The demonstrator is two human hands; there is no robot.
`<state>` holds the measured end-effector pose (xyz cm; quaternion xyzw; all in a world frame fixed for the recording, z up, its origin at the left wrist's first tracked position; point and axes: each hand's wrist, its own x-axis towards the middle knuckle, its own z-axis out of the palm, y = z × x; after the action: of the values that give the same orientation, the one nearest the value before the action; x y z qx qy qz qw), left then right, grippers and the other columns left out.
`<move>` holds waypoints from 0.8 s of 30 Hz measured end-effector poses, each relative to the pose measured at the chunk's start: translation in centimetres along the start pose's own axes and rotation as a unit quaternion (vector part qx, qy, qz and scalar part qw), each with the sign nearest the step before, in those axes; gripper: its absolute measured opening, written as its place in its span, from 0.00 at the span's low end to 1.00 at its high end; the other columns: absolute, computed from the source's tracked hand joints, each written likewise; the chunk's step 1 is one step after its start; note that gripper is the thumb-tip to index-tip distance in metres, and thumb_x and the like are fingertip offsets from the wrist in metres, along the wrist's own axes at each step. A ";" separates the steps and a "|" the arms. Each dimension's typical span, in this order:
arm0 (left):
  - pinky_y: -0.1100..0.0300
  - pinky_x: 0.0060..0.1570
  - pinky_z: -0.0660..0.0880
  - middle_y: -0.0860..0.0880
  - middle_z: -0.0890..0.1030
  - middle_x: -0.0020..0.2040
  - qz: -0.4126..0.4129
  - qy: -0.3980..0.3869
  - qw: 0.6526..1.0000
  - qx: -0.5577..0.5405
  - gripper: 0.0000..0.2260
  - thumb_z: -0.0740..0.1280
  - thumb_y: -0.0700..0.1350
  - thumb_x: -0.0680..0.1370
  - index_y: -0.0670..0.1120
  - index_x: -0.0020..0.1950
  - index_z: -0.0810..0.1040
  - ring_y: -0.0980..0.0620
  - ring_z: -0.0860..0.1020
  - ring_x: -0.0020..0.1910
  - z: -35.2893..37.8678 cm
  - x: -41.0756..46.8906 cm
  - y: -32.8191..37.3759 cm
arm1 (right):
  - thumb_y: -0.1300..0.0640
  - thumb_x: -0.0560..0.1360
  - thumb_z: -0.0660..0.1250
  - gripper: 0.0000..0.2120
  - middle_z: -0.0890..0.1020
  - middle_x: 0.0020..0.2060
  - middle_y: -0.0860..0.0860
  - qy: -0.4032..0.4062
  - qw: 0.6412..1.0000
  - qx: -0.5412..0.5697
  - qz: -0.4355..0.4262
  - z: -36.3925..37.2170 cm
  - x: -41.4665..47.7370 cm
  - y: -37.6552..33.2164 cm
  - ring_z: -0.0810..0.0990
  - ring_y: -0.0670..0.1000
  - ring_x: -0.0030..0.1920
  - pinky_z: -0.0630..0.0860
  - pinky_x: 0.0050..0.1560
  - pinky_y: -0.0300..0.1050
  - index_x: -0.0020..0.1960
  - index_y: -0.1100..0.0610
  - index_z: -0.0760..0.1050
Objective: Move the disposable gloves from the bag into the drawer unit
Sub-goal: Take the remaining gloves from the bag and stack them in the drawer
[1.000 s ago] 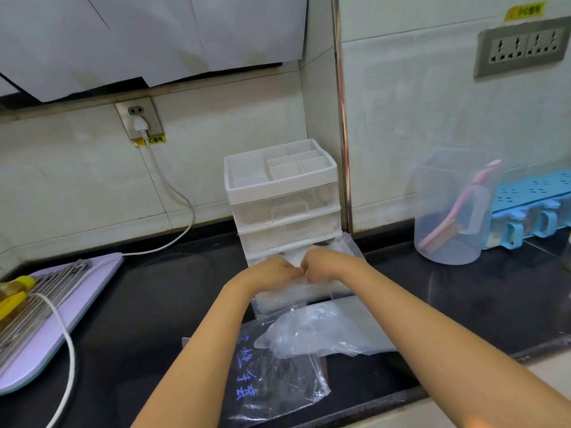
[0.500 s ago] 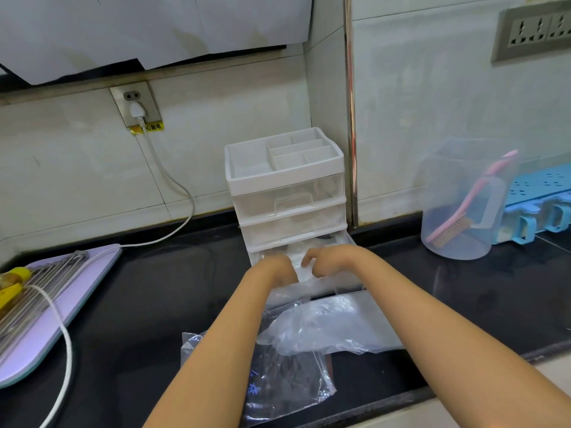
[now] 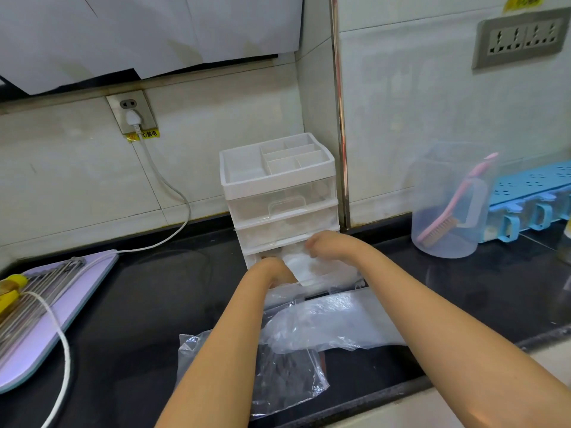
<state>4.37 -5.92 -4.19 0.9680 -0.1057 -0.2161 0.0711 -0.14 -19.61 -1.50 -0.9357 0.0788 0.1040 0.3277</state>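
Observation:
A white and clear drawer unit (image 3: pixel 278 196) stands against the wall, its bottom drawer (image 3: pixel 336 284) pulled out toward me. A wad of clear disposable gloves (image 3: pixel 304 267) lies in that drawer. My left hand (image 3: pixel 272 270) reaches into the drawer's left side, fingers curled down onto the gloves and partly hidden. At the drawer's back, close under the middle drawer, my right hand (image 3: pixel 327 245) pinches the gloves. More loose gloves (image 3: pixel 327 325) lie on the black counter in front of the drawer. The crumpled clear bag (image 3: pixel 284 375) lies near the counter's front edge, under my left forearm.
A purple board (image 3: pixel 46 329) with metal skewers and a white cable lies at left. A clear jug (image 3: pixel 448 205) holding a pink brush stands at right, next to a blue rack (image 3: pixel 531 193). The counter's front edge (image 3: pixel 386 393) runs close below the bag.
My hands, which met in the middle of the drawer, have drawn apart: the right hand went back toward the unit, the left sank into the drawer's left side.

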 end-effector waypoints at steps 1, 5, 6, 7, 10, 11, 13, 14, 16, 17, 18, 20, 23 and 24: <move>0.57 0.52 0.72 0.45 0.73 0.64 -0.001 0.005 1.000 -0.007 0.29 0.72 0.53 0.73 0.41 0.69 0.69 0.47 0.73 0.54 -0.1 -0.1 0.0 | 0.62 0.79 0.59 0.17 0.74 0.65 0.54 0.000 1.000 0.016 -0.025 -0.5 -0.9 0.1 0.72 0.53 0.64 0.67 0.60 0.42 0.67 0.60 0.72; 0.58 0.51 0.72 0.46 0.72 0.67 0.037 0.052 0.993 -0.100 0.35 0.73 0.52 0.72 0.45 0.74 0.62 0.47 0.73 0.57 -0.5 -0.8 -0.3 | 0.56 0.78 0.63 0.14 0.78 0.61 0.49 0.009 0.992 0.036 -0.122 -2.5 -3.9 1.1 0.75 0.48 0.61 0.70 0.61 0.39 0.64 0.52 0.76; 0.58 0.52 0.72 0.46 0.71 0.69 0.049 0.065 0.989 -0.122 0.34 0.73 0.52 0.73 0.45 0.75 0.62 0.47 0.73 0.58 -0.7 -1.2 -0.4 | 0.56 0.78 0.64 0.13 0.80 0.58 0.49 0.010 0.991 0.035 -0.132 -2.9 -4.6 1.3 0.77 0.47 0.58 0.72 0.60 0.41 0.62 0.52 0.77; 0.60 0.54 0.71 0.46 0.71 0.69 0.059 0.088 0.984 -0.141 0.33 0.72 0.52 0.74 0.44 0.74 0.64 0.47 0.73 0.61 -0.8 -1.9 -0.4 | 0.55 0.78 0.64 0.12 0.81 0.54 0.48 0.013 0.990 0.030 -0.137 -3.1 -5.3 1.7 0.79 0.46 0.55 0.74 0.59 0.42 0.60 0.52 0.78; 0.62 0.55 0.69 0.47 0.74 0.66 0.117 0.197 0.947 -0.224 0.22 0.69 0.48 0.76 0.42 0.68 0.72 0.48 0.74 0.62 -0.6 -5.0 -0.2 | 0.54 0.78 0.65 0.11 0.82 0.50 0.46 0.038 0.989 0.003 -0.145 -3.7 -7.5 3.3 0.79 0.44 0.52 0.75 0.56 0.39 0.58 0.51 0.80; 0.63 0.54 0.69 0.48 0.76 0.64 0.152 0.226 0.931 -0.245 0.18 0.69 0.47 0.77 0.44 0.66 0.74 0.51 0.74 0.61 -0.2 -6.3 -0.1 | 0.54 0.78 0.65 0.10 0.82 0.51 0.44 0.051 0.988 -0.003 -0.149 -3.7 -8.2 3.9 0.79 0.43 0.52 0.74 0.53 0.36 0.58 0.51 0.80; 0.66 0.50 0.70 0.52 0.78 0.58 0.221 0.240 0.904 -0.277 0.13 0.69 0.46 0.76 0.48 0.61 0.77 0.57 0.76 0.55 0.9 -8.8 0.3 | 0.53 0.77 0.67 0.10 0.81 0.51 0.42 0.070 0.986 -0.010 -0.149 -3.3 -9.5 5.4 0.78 0.38 0.51 0.72 0.49 0.31 0.57 0.49 0.80; 0.68 0.48 0.70 0.54 0.79 0.56 0.245 0.226 0.899 -0.284 0.12 0.70 0.45 0.76 0.49 0.59 0.78 0.59 0.76 0.52 1.5 -9.8 0.6 | 0.53 0.76 0.67 0.09 0.81 0.51 0.41 0.073 0.986 -0.009 -0.146 -3.0 -10.1 6.1 0.78 0.37 0.50 0.71 0.49 0.31 0.56 0.48 0.81; 0.69 0.50 0.73 0.56 0.79 0.54 0.282 0.178 0.905 -0.266 0.11 0.71 0.46 0.75 0.50 0.57 0.79 0.61 0.77 0.51 2.9 -11.0 1.0 | 0.52 0.75 0.69 0.09 0.82 0.51 0.41 0.074 0.988 -0.018 -0.138 -2.1 -11.1 7.8 0.78 0.37 0.51 0.73 0.53 0.34 0.54 0.46 0.81; 0.68 0.53 0.74 0.56 0.80 0.54 0.296 0.151 0.910 -0.250 0.12 0.72 0.46 0.74 0.50 0.57 0.79 0.61 0.78 0.52 3.7 -11.2 1.2 | 0.52 0.74 0.70 0.10 0.82 0.51 0.40 0.070 0.989 -0.027 -0.130 -1.7 -11.5 8.5 0.78 0.38 0.52 0.73 0.55 0.36 0.54 0.46 0.81; 0.65 0.56 0.74 0.56 0.80 0.54 0.304 0.127 0.914 -0.239 0.12 0.73 0.46 0.73 0.50 0.57 0.79 0.61 0.78 0.53 4.6 -11.5 1.4 | 0.50 0.73 0.71 0.12 0.81 0.52 0.40 0.066 0.990 -0.033 -0.119 -1.1 -12.0 9.2 0.78 0.39 0.52 0.73 0.55 0.37 0.56 0.45 0.81; 0.63 0.59 0.73 0.57 0.80 0.55 0.311 0.093 0.919 -0.226 0.16 0.75 0.48 0.72 0.50 0.58 0.80 0.61 0.77 0.55 6.1 -11.4 1.5 | 0.47 0.69 0.74 0.20 0.77 0.55 0.38 0.057 0.993 -0.032 -0.095 0.0 -13.0 10.5 0.75 0.40 0.54 0.70 0.54 0.35 0.60 0.44 0.78; 0.72 0.54 0.67 0.59 0.77 0.56 0.317 0.073 0.923 -0.205 0.20 0.76 0.50 0.69 0.51 0.59 0.78 0.64 0.72 0.55 8.0 -11.2 1.9 | 0.46 0.65 0.77 0.31 0.71 0.59 0.37 0.036 0.996 -0.019 -0.075 1.5 -14.1 12.2 0.70 0.39 0.57 0.67 0.52 0.32 0.66 0.42 0.72; 0.75 0.51 0.66 0.59 0.77 0.56 0.320 0.072 0.923 -0.201 0.20 0.77 0.51 0.69 0.52 0.60 0.78 0.64 0.72 0.55 8.5 -11.1 2.0 | 0.46 0.65 0.77 0.33 0.70 0.60 0.36 0.031 0.997 -0.013 -0.072 2.0 -14.4 12.7 0.69 0.38 0.58 0.66 0.52 0.31 0.67 0.42 0.70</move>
<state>-9.49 -6.03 -7.00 0.8611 -0.3586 -0.1280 0.3371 -17.05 -27.01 -7.03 -0.9461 0.0197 0.0516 0.3191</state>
